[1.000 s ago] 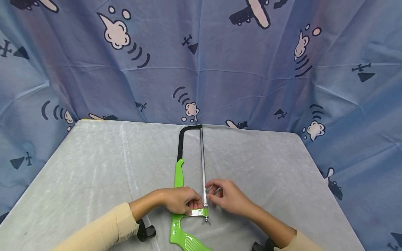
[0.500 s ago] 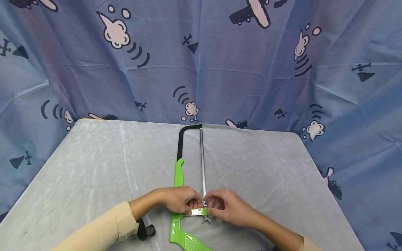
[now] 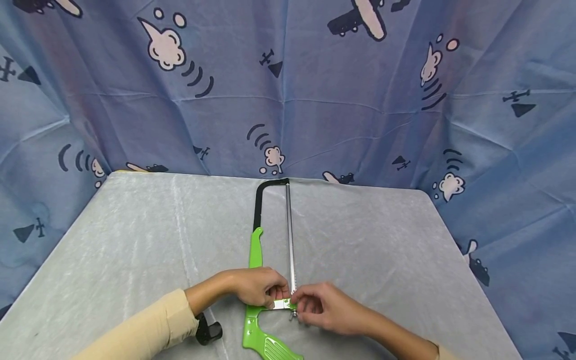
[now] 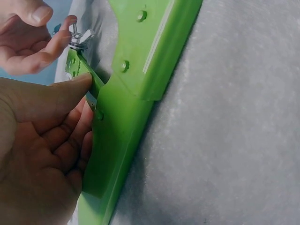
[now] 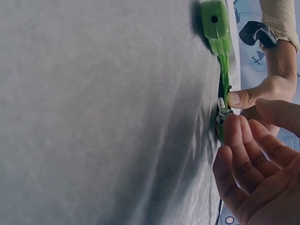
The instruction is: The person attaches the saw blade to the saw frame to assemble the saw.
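A hacksaw (image 3: 255,247) with a green handle and black front bow lies on the grey cloth, its silver blade (image 3: 290,235) on the right side. My left hand (image 3: 261,286) pinches the green cross bracket between thumb and fingers, as the left wrist view shows up close. At the bracket's end sits a metal wing nut (image 4: 85,35). My right hand (image 3: 330,310) is beside it, fingers loosely bent and fingertips right at the wing nut. In the right wrist view the thumb stands apart from those fingers (image 5: 234,136), with nothing gripped between them.
The grey cloth-covered table (image 3: 382,250) stretches out on both sides of the saw. Behind it hangs a blue curtain (image 3: 315,125) with printed planes and clouds. A black wrist device (image 3: 209,331) sits below the left sleeve.
My right hand has moved down along the blade toward the wing nut, coming nearer to me. The left hand and the hacksaw have stayed in place.
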A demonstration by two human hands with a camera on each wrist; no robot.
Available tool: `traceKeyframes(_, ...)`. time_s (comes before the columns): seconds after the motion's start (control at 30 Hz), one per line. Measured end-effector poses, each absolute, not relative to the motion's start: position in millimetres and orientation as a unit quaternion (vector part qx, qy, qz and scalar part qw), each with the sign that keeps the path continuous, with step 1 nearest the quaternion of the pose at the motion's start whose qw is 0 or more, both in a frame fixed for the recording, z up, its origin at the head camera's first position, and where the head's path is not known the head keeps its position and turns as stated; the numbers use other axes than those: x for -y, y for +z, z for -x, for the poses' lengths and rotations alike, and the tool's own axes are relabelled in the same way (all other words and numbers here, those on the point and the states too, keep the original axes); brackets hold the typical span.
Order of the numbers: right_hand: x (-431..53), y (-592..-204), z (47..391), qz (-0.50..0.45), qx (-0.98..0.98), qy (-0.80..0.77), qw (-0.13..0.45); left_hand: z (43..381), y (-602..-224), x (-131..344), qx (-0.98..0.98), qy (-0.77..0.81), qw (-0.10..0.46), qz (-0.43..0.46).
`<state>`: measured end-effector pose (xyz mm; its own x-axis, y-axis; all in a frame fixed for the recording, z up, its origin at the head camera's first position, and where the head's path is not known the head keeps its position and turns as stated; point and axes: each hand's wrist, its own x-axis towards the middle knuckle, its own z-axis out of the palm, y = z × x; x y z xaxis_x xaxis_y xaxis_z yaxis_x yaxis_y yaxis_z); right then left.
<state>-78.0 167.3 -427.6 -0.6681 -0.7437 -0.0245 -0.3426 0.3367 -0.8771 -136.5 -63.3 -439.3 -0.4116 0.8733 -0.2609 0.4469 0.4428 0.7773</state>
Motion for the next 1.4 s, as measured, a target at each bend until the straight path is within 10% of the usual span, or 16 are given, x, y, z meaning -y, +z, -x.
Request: traceKeyframes(1.4, -159, -441, 67, 0.245, -0.820, -0.474, 0.206, 136, -439, 64, -0.771, 0.320, 0.341, -0.432)
